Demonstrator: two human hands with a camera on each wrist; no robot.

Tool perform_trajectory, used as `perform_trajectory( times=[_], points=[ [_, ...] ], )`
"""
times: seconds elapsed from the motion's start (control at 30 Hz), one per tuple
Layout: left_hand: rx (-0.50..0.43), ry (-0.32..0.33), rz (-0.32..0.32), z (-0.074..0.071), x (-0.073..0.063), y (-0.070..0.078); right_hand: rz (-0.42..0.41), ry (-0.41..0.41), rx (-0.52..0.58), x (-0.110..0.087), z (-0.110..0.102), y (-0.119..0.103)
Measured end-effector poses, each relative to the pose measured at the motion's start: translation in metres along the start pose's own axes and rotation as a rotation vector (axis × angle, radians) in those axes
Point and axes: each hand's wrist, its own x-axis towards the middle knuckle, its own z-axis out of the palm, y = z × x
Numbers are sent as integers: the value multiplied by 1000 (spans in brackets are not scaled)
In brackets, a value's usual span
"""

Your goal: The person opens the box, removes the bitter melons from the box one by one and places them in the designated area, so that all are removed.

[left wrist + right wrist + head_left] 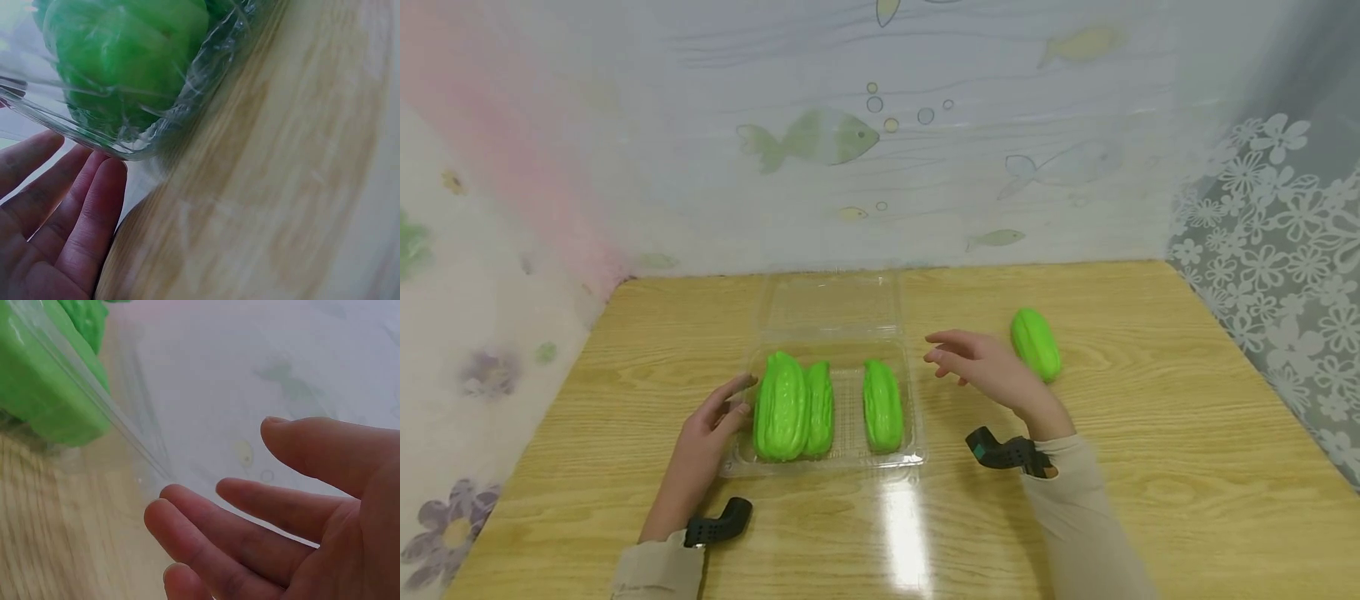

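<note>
A clear plastic clamshell box stands on the table with its lid folded back. Inside are several bright green ridged pieces that look like toy bitter melons: a large one on the left, overlapping a narrower one, and another on the right. My left hand is at the box's left side; its fingertips meet the lower edge in the left wrist view. My right hand hovers right of the box with relaxed fingers, holding nothing. One more green piece lies beyond that hand.
The wood-grain table reaches back to a pale wall covering printed with fish. A floral-patterned curtain hangs at the right. Black camera mounts sit on both wrists.
</note>
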Motion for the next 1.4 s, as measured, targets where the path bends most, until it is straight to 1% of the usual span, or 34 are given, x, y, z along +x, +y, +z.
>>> perform_trajectory(
  times=[0.1, 0.2, 0.33, 0.4, 0.63, 0.9, 1.2, 1.4],
  points=[
    [17, 0, -7, 0, 3, -1, 6, -7, -20, 2, 6, -4],
    [30, -1, -10, 0, 6, -2, 8, 1, -66, 5, 11, -7],
    [14, -6, -5, -1, 9, -3, -9, 18, -139, 8, 16, -9],
    [4, -8, -1, -1, 11, -4, -17, 27, -154, 9, 18, -10],
    [-5, -10, -1, -1, 12, -9, -60, 44, -243, 11, 27, -16],
    [7, -9, -1, 0, 13, -10, -69, 33, -346, 15, 38, -19],
    [8, 6, -18, 2, -6, 1, -110, -40, -468, 8, 53, -18],
    [25, 13, -18, 5, -18, 7, -109, -78, -480, 0, 61, -20]
  ],
)
